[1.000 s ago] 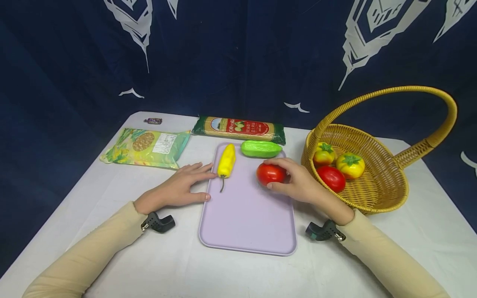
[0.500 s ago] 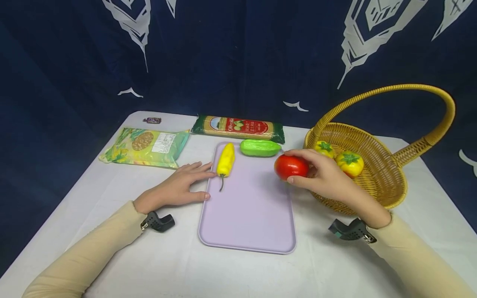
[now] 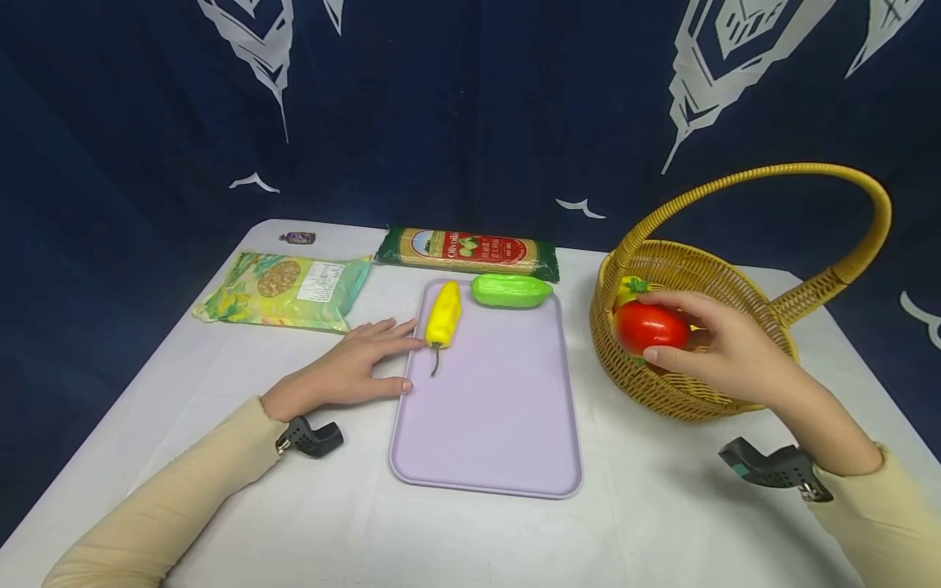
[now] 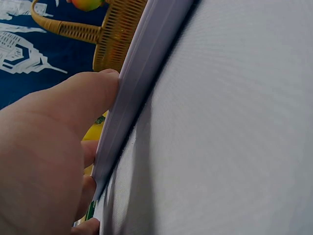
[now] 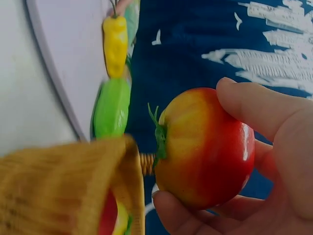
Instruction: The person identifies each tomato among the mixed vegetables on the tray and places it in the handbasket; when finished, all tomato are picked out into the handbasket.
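Note:
My right hand (image 3: 724, 347) holds a red and yellow tomato (image 3: 651, 328) over the wicker basket (image 3: 625, 384). In the right wrist view, thumb and fingers curl round the tomato (image 5: 208, 149), whose green stem faces the basket wall (image 5: 63, 181). More tomatoes lie inside the basket, mostly hidden behind the hand. My left hand (image 3: 345, 367) lies with fingers extended at the left rim of the lilac tray (image 3: 488, 425). A yellow pepper (image 3: 444, 314) lies on the tray just beside those fingertips. In the left wrist view, the thumb tip touches the tray's edge (image 4: 132, 83).
A green vegetable (image 3: 510, 291) lies across the tray's far end. Behind it is a pack of spaghetti (image 3: 470, 251). A green and yellow bag (image 3: 287, 290) lies at the back left, near a small purple item (image 3: 297, 238). The basket's tall handle (image 3: 764, 170) arches above its bowl.
My right hand has lifted the tomato off the tray and carried it right, over the basket. The left hand stays at the tray's rim.

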Tool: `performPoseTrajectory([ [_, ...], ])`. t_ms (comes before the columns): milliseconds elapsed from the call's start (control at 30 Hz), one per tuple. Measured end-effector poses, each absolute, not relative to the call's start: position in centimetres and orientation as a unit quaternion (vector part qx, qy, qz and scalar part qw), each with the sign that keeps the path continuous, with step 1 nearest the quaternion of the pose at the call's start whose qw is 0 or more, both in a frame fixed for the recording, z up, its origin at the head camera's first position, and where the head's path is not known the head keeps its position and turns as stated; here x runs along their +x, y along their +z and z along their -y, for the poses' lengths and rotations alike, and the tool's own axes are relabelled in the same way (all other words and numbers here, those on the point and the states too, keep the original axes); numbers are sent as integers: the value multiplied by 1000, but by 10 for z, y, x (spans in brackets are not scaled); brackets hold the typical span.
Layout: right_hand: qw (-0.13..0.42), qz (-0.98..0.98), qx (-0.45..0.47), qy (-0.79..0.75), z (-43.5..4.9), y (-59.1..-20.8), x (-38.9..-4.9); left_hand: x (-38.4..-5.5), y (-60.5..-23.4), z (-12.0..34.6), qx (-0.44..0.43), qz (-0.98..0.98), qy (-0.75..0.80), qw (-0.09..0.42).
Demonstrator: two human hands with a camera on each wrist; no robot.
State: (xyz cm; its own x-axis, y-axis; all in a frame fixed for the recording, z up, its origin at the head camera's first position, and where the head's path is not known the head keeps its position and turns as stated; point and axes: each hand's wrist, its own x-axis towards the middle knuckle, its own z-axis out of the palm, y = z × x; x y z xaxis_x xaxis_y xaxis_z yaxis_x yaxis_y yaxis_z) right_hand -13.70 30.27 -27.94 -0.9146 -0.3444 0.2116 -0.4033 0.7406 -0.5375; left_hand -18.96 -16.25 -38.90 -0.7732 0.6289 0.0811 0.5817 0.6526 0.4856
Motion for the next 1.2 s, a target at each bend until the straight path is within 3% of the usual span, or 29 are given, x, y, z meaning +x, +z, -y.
performPoseTrajectory([
  [267, 66, 935, 191, 293, -343, -285, -135, -190, -390, 163, 331, -909, 250, 49],
  [500, 47, 948, 162, 270, -370, -288, -135, -190, -390, 163, 331, -909, 248, 54],
  [800, 4, 965, 124, 232, -379, -291, -138, -190, -390, 163, 326, -910, 248, 60],
  [1200, -15, 968, 139, 208, -388, -300, -143, -190, -391, 163, 327, -909, 253, 56],
])
